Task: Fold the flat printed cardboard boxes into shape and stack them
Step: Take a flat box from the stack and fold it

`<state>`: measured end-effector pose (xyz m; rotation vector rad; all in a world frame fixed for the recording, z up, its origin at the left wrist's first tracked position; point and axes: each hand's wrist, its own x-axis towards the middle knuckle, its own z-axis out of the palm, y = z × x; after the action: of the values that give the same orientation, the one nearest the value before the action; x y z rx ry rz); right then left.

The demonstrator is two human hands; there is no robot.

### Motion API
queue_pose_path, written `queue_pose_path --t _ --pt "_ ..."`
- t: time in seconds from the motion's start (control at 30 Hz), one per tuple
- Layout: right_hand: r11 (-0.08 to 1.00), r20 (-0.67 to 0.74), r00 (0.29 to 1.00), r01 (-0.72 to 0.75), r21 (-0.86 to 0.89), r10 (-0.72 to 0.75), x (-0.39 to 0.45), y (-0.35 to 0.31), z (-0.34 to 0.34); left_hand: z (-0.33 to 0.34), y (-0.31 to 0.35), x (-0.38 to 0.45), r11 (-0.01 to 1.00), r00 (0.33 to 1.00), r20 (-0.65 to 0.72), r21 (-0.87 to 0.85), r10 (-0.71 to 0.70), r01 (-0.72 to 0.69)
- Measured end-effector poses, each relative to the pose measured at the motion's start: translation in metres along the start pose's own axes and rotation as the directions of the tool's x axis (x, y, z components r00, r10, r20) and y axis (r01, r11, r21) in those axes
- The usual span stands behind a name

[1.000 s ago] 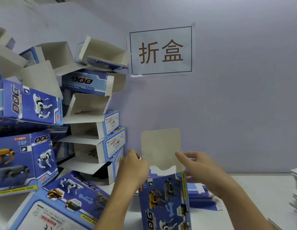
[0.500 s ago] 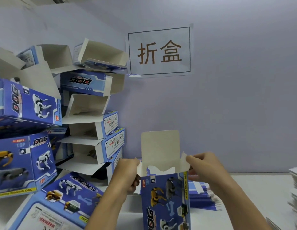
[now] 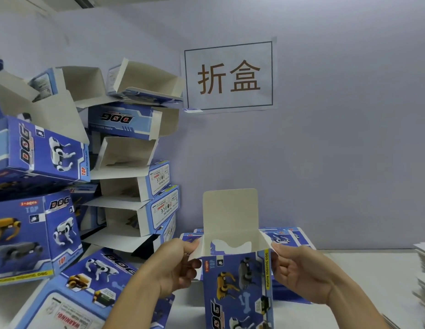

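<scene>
A blue printed dog-toy box (image 3: pixel 240 288) stands upright in front of me, opened into shape, its top open and its white lid flap (image 3: pixel 230 210) sticking straight up. My left hand (image 3: pixel 173 267) pinches the small side flap at the box's top left. At the top right corner my right hand (image 3: pixel 299 271) holds the other side flap with its fingertips. Both side flaps are spread outward. A tall, uneven stack of folded blue boxes (image 3: pixel 135 186) fills the left side, several lying with open ends facing right.
A pile of flat blue boxes (image 3: pixel 290 236) lies on the white table (image 3: pixel 361 269) behind the held box. More flat white sheets (image 3: pixel 423 276) are stacked at the right edge. A paper sign (image 3: pixel 229 76) hangs on the wall.
Both hands moved from the lid flap down to the two side flaps and spread them outward. The box and hands sit lower in view.
</scene>
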<state>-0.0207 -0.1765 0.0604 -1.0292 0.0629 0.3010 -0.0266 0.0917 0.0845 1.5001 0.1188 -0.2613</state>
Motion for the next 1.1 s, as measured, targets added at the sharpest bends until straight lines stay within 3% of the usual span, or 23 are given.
queue_pose_path --t 0.1,0.23,0.4,0.5,0.57,0.7,0.93,1.03,1.1 --pt "0.98 -0.018 0.99 0.138 -0.142 -0.142 0.0 -0.003 0.004 0.005 0.002 0.002 0.987 0.985 -0.069 0.019 0.16 -0.159" --pt "0.836 0.047 0.946 0.307 -0.456 -0.322 -0.004 -0.007 0.022 0.016 0.01 -0.003 0.921 0.921 -0.079 0.115 0.382 -0.372" --pt "0.564 0.106 0.888 0.372 -0.737 -0.447 -0.017 -0.016 0.038 0.023 0.018 -0.016 0.832 0.873 0.047 0.282 0.485 -0.477" --pt "0.485 0.115 0.877 0.363 -0.796 -0.467 -0.025 -0.021 0.042 0.023 0.023 -0.02 0.782 0.85 0.038 0.371 0.526 -0.501" --pt "0.474 0.095 0.881 0.337 -0.814 -0.463 -0.027 -0.022 0.042 0.023 0.025 -0.023 0.786 0.859 0.03 0.388 0.511 -0.481" --pt "0.549 -0.004 0.902 0.26 -0.795 -0.433 -0.023 -0.021 0.042 0.027 0.021 -0.023 0.852 0.913 0.01 0.354 0.408 -0.385" --pt "0.617 -0.089 0.959 0.101 -0.781 -0.269 -0.019 -0.023 0.04 0.023 0.02 -0.023 0.93 0.981 0.038 0.314 0.19 -0.192" --pt "0.609 -0.048 0.96 0.137 -0.781 -0.277 -0.02 -0.023 0.04 0.024 0.018 -0.019 0.919 0.957 0.054 0.271 0.284 -0.287" --pt "0.609 0.037 0.938 0.253 -0.752 -0.344 -0.022 -0.025 0.04 0.025 0.018 -0.018 0.887 0.911 0.047 0.212 0.41 -0.41"
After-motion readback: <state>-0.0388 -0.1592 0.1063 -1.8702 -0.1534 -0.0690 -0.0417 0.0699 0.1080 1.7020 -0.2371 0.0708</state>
